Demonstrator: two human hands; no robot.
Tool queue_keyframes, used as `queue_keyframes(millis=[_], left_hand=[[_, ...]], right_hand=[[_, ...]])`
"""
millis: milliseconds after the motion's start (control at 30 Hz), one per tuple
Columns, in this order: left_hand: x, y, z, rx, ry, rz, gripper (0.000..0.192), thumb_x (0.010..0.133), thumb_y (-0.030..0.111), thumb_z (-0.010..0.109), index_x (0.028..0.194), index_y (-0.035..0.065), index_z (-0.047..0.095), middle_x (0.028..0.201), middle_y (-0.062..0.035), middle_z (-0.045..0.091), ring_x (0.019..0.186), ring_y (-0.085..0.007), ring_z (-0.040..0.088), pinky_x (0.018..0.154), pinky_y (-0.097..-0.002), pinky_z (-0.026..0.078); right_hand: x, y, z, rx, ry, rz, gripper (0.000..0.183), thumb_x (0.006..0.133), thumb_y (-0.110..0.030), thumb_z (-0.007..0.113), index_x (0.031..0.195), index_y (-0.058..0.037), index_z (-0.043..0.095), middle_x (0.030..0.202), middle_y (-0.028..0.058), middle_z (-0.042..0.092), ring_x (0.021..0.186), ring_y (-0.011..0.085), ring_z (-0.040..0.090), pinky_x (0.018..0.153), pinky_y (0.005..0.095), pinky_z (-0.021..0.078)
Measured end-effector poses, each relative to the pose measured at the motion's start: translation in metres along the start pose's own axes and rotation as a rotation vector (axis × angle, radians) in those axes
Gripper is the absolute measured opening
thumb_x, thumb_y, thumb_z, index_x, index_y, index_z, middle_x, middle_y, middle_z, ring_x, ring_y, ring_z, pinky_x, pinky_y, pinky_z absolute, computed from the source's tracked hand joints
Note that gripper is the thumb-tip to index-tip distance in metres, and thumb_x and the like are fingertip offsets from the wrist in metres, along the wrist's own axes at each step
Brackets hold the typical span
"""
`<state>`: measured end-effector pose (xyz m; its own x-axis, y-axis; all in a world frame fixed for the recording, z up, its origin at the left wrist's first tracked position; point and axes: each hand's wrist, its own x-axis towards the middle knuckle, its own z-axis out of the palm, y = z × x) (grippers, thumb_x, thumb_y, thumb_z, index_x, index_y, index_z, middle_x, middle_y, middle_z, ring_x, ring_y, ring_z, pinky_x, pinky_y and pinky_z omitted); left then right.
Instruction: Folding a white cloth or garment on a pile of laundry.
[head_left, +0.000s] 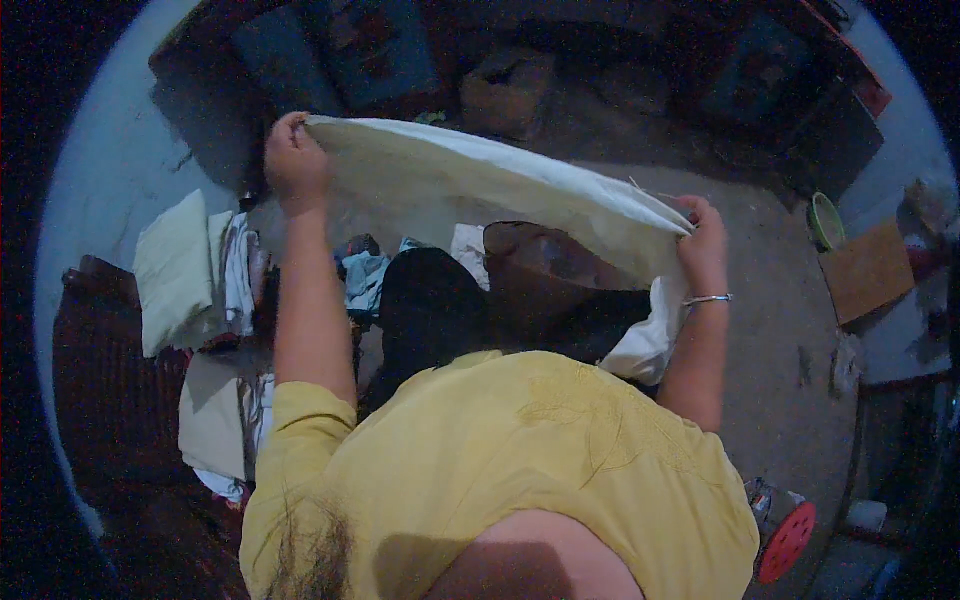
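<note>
A pale cream cloth (487, 176) is stretched between my two raised hands in front of my body. My left hand (297, 161) grips its upper left corner, with the fingers closed. At the other end my right hand (701, 232), below which a bangle shows on the wrist, pinches the cloth's edge and some loose threads. A white part of the cloth (645, 337) hangs down beside my right forearm. The cloth's underside is in shade and it partly hides the floor behind it.
Folded cloths (176, 274) are stacked at left on a dark wooden seat (112, 375), with more folded fabric (214, 420) nearer me. Light blue cloth (365, 281) lies by my knee. A cardboard box (866, 274), a green basin (827, 221) and a red perforated disc (786, 541) are at right.
</note>
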<state>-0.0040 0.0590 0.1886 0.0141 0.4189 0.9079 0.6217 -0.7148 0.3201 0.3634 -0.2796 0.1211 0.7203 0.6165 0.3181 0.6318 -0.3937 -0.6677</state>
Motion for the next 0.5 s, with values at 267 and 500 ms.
queue_keyframes(millis=[267, 500], left_hand=[[0.079, 0.007, -0.021, 0.164, 0.134, 0.040, 0.018, 0.082, 0.013, 0.050, 0.094, 0.0142, 0.064, 0.090, -0.0094, 0.065, 0.080, -0.0286, 0.062, 0.071, -0.0370, 0.048], [0.116, 0.009, -0.054, 0.401, 0.111, -0.204, 0.023, 0.084, 0.022, 0.046, 0.098, 0.0189, 0.064, 0.092, -0.0084, 0.066, 0.085, -0.0278, 0.062, 0.074, -0.0371, 0.047]], right_hand=[[0.032, 0.026, -0.043, -0.420, 0.140, -0.033, 0.030, 0.067, 0.000, 0.057, 0.095, -0.0101, 0.062, 0.091, 0.0135, 0.060, 0.088, 0.0330, 0.057, 0.076, 0.0391, 0.0461], [0.047, 0.033, -0.087, -0.544, 0.092, 0.093, 0.027, 0.069, -0.003, 0.059, 0.093, -0.0125, 0.063, 0.096, 0.0133, 0.061, 0.090, 0.0322, 0.058, 0.076, 0.0376, 0.0467]])
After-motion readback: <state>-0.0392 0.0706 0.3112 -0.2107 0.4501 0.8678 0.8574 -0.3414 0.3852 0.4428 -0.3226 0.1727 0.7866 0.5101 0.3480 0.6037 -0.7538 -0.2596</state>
